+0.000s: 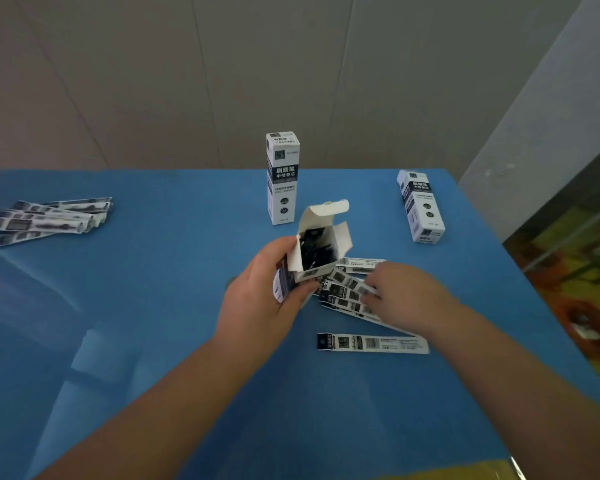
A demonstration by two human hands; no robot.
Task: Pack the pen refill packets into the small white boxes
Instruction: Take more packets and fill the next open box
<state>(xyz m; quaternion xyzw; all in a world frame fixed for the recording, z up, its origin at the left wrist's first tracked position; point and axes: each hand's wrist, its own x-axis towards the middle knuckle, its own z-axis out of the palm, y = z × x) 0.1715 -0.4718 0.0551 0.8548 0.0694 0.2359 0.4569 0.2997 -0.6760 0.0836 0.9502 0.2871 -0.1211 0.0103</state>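
My left hand [260, 292] grips an open small white box [321, 237] tilted toward me, its top flaps up and dark refill packets showing inside. My right hand [406, 296] rests on a loose pile of black-and-white refill packets [347, 289] just right of the box, fingers pinching at them. One single packet [371, 342] lies flat nearer to me. A closed box [282, 178] stands upright behind the open one. Another closed box [421, 206] lies at the back right. A further heap of packets [49, 220] sits at the far left.
Everything rests on a blue table [174, 306] whose right edge runs diagonally beside a patterned floor [575, 271]. A beige wall stands behind the table's far edge. A yellow strip shows at the near right corner.
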